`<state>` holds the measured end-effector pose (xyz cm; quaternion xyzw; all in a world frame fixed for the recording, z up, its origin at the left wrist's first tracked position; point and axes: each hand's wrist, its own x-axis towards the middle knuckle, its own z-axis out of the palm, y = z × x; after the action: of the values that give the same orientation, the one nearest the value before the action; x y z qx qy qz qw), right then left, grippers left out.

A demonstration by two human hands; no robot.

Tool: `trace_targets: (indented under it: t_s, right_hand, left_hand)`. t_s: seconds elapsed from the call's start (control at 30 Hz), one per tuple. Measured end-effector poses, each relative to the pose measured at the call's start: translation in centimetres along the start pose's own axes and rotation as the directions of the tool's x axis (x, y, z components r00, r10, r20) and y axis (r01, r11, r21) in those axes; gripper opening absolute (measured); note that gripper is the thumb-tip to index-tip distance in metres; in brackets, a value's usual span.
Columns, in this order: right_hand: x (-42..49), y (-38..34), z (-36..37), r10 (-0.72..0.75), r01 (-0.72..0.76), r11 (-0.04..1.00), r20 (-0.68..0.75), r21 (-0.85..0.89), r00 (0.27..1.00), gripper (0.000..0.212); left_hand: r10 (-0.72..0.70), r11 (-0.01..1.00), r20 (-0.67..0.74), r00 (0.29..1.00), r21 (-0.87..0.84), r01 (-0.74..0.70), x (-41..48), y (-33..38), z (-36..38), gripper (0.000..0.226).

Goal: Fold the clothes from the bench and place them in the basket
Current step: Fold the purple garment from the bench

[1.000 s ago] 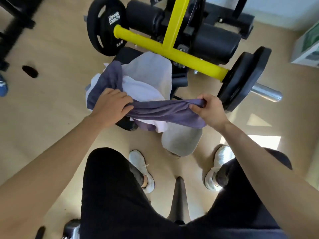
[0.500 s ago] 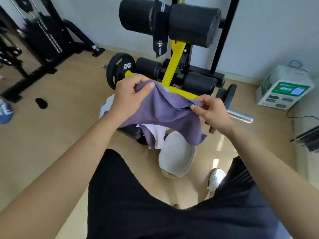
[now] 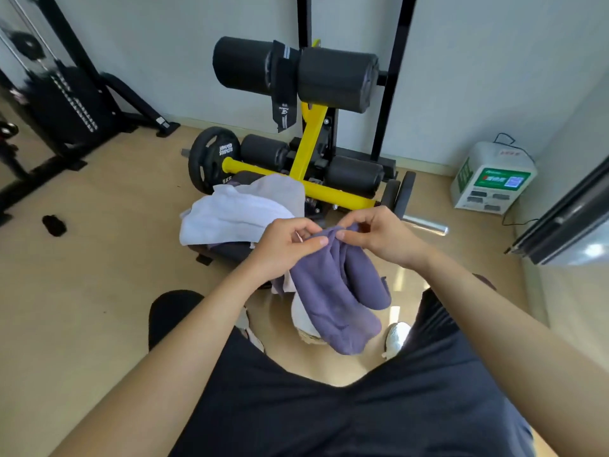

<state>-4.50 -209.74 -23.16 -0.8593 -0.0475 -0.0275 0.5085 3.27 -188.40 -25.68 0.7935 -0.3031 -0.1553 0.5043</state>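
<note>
- On the far left, the pale clothes [image 3: 240, 212] are heaped on the table [image 3: 227, 250], beyond your hands. Leave them until this piece is done.
- Your left hand [image 3: 286, 247] has its thumb and curled fingers pinched on the top edge of the purple garment [image 3: 333, 291]. Keep that pinch firm so the corner cannot slip while you line up the fold.
- The garment hangs doubled from between both hands, down in front of your legs. Its lower end drapes over the basket [image 3: 308, 339], which is mostly hidden under it. Let the cloth hang straight and flatten the bunching before you halve it again.
- Your right hand [image 3: 379, 239] meets the left at the same top edge. Thumb and forefinger nip the cloth and the other fingers are loosely curled. Match its corner exactly to the left one.
</note>
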Motion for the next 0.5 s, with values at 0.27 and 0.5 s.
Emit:
trace_targets:
  t_s: [0.27, 0.5]
  right_hand:
    - [-1.6, 4.7, -3.3, 0.253, -0.236, 0.966, -0.199, 0.103, 0.947, 0.013]
    - [-1.9, 12.9, -1.8, 0.368, -0.399, 0.916, -0.333, -0.03, 0.868, 0.005]
  left_hand:
    - [-0.116, 0.992, 0.205, 0.972, 0.075, 0.102, -1.3, -8.0, -0.1, 0.045]
    - [-0.269, 0.963, 0.015, 0.963, 0.013, 0.268, -0.8, -12.8, 2.1, 0.035]
